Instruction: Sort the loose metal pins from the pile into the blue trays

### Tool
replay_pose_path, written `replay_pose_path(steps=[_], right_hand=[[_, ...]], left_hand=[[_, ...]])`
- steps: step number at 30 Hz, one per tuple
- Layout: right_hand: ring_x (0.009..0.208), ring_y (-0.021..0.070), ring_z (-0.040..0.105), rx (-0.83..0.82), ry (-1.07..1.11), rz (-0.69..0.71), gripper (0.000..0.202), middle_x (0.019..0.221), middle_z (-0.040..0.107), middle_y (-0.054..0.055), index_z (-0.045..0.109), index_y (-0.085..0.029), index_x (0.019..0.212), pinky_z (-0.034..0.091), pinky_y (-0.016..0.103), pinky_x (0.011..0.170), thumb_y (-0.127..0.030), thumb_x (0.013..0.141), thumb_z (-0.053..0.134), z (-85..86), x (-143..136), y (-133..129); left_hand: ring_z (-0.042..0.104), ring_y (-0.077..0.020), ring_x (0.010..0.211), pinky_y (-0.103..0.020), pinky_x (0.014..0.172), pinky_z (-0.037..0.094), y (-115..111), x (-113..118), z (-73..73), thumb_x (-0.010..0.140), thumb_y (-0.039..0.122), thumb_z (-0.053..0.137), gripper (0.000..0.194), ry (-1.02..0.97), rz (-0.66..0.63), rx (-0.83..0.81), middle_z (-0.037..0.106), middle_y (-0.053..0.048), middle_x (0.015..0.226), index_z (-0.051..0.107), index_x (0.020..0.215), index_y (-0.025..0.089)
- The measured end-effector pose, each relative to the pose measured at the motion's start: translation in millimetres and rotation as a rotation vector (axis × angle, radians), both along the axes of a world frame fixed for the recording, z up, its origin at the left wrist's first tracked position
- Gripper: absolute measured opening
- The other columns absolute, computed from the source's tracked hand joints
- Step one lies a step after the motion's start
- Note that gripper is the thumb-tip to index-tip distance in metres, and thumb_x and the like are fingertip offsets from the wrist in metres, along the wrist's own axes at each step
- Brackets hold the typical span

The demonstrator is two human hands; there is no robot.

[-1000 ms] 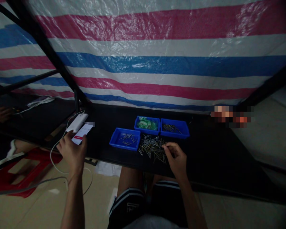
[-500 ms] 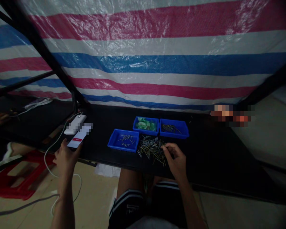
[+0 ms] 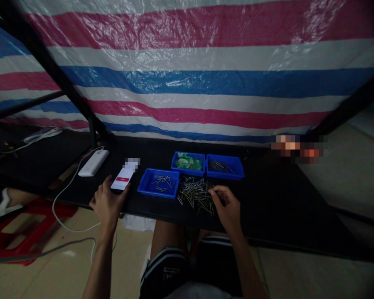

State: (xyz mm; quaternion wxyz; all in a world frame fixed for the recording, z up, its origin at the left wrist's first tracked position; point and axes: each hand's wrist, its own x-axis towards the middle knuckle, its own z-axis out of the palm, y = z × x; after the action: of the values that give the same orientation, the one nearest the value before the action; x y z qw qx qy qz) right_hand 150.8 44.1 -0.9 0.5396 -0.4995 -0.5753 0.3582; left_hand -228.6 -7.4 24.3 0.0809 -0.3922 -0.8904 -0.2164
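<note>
A: How is the left side found?
B: The phone is grasped at its near end by the left hand, thumb at one long edge, fingers at the other. A red bar is shown on its lit screen; the far end is pixelated. Whether it is lifted off the tabletop cannot be told.

A: And the right?
B: The right hand is held at the right edge of a heap of thin metal fasteners. Thumb and forefinger are pinched together; whether a piece is gripped between them cannot be made out.

A: Position of the heap?
B: Strewn on the tabletop, pieces crossed every which way, just beside the left tray and nearer the person than the other two.

A: Tray contents?
B: A few loose fasteners in the left one; green packets in the middle tray; a bunch of darker pieces in the right tray. All three are blue.

A: Surroundings?
B: A white power bank is noted left of the phone.
</note>
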Motion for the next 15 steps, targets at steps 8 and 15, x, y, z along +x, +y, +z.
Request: replay_pose_path(steps=[8,15], right_hand=[[0.081,0.0192,0.069,-0.026,0.043,-0.021,0.023,0.092,0.075,0.005,0.069,-0.021,0.097,0.053,0.029,0.07,-0.044,0.092,0.072,-0.8,-1.2,0.1],[0.081,0.02,0.071,-0.007,0.038,-0.021,0.023,0.091,0.076,0.006,0.069,-0.021,0.096,0.054,0.03,0.069,-0.044,0.092,0.072,2.4,-1.8,0.4]], left_hand=[[0.056,-0.0402,0.127,-0.053,0.104,0.038,1.7,2.4,-2.9,0.092,0.065,0.052,0.078,0.011,0.007,-0.009,0.061,-0.018,0.139,0.038,0.154,0.02],[0.054,-0.0399,0.13,-0.055,0.106,0.039,1.9,1.5,-4.1,0.092,0.065,0.052,0.078,-0.025,0.002,0.004,0.059,-0.017,0.141,0.036,0.155,0.02]])
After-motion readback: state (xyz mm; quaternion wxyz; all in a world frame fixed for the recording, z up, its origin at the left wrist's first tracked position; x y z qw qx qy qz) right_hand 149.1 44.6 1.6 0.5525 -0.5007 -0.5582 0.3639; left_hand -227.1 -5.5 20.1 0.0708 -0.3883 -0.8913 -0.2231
